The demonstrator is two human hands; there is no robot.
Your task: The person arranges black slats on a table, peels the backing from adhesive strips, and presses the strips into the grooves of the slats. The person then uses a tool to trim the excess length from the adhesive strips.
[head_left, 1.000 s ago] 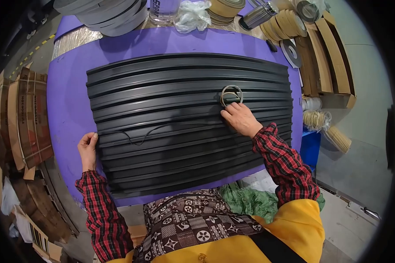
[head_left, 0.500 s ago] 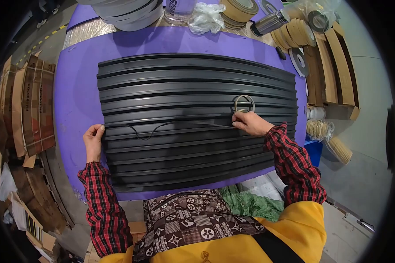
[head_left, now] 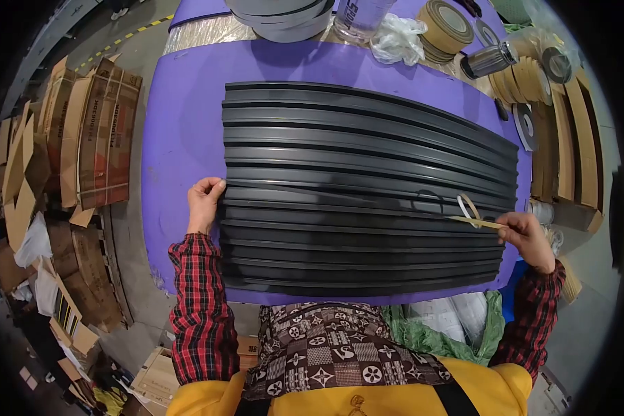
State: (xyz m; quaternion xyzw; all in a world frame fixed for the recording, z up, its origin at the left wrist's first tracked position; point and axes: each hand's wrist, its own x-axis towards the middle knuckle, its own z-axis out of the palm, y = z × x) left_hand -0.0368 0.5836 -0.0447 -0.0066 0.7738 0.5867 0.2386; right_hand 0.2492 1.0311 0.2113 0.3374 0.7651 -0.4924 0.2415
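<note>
Black ribbed strips [head_left: 353,159] lie side by side on the purple table, their ridges running left to right. At their left edge my left hand [head_left: 204,202] is closed in a pinch at the end of a thin dark tape [head_left: 340,202], which runs along one ridge toward the right. By the right edge, my right hand [head_left: 527,236] pinches a narrow pale length of tape [head_left: 490,223]. A loop of this tape [head_left: 469,208] hangs beside those fingers, over the strips. Exactly where the dark tape meets the pale part is hard to make out.
Stacked white rolls [head_left: 291,21], a clear plastic jug [head_left: 359,21], a crumpled plastic bag [head_left: 399,38], tan tape rolls [head_left: 445,28] and a steel-capped bottle [head_left: 489,59] line the table's far side [head_left: 187,104]. Cardboard boxes [head_left: 104,132] stand left, long cartons [head_left: 582,139] right.
My right hand has moved right along the strips, to their right edge. The dark tape, wavy before, now runs nearly straight. My left hand keeps its place at the left edge; the view has shifted.
</note>
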